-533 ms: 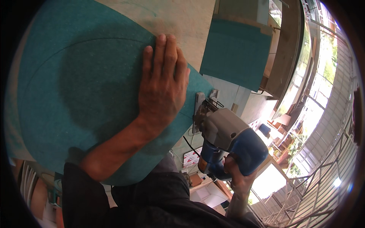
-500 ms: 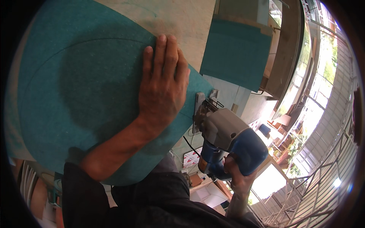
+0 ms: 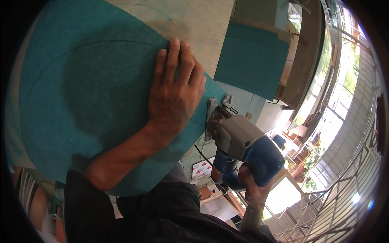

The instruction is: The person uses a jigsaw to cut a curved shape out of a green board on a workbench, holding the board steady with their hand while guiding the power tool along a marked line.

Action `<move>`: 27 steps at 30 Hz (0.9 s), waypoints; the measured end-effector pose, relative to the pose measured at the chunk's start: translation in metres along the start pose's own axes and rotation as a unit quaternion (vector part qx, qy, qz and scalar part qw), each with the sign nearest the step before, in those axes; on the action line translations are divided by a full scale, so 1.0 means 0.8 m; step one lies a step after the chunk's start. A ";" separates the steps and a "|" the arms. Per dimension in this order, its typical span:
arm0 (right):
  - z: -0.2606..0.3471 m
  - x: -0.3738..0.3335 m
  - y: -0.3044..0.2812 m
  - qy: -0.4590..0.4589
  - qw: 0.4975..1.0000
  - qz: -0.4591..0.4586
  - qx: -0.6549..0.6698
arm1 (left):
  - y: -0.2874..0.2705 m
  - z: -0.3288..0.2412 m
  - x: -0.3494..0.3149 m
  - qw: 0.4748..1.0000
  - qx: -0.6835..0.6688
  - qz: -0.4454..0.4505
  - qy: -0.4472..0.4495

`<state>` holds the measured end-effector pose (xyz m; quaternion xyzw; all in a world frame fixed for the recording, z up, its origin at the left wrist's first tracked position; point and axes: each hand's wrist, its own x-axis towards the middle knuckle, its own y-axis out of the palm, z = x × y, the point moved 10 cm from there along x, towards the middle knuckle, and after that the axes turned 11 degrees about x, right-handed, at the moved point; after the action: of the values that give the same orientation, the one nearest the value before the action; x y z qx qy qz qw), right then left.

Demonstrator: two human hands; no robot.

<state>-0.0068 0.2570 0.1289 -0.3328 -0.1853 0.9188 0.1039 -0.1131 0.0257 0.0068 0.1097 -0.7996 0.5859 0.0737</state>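
Observation:
A green board [image 3: 101,85] with a thin curved line drawn on it lies under my left hand [image 3: 175,91]. That hand rests flat, fingers stretched toward the board's far right edge. Gripped by its handle in my right hand [image 3: 255,188] is a blue and grey jigsaw [image 3: 251,141]. Its metal base sits against the board's right edge, close to the right of my left hand. The blade's contact with the board is hidden by the tool's body. From the jigsaw, a black cord [image 3: 201,154] runs off to the left.
Pale plywood [image 3: 194,20] lies beneath the green board. Beyond the jigsaw is a second, smaller green panel [image 3: 253,58]. Below, at floor level, are a white printed box [image 3: 203,168] and other clutter. A bright open side with metal framing [image 3: 324,206] stands to the right.
My left hand has shifted very slightly to the right on the board. The jigsaw stays almost in the same place at the board's edge.

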 end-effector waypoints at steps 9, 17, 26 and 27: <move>0.006 0.003 0.010 -0.012 1.000 -0.007 -0.001 | -0.003 0.009 -0.001 1.000 -0.004 0.000 -0.003; 0.017 0.005 0.013 -0.005 0.999 0.011 -0.053 | -0.008 0.065 0.030 0.973 -0.195 -0.087 -0.083; 0.018 0.003 0.024 -0.012 0.998 0.008 -0.055 | -0.067 0.339 0.099 0.851 0.309 -0.168 -0.390; 0.018 0.001 0.023 -0.009 0.998 0.001 -0.065 | -0.067 0.329 0.098 0.845 0.321 -0.156 -0.399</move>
<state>-0.0181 0.2363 0.1309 -0.3307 -0.2449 0.9079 0.0799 -0.1721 -0.2477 -0.0041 0.4746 -0.4997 0.6962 -0.2009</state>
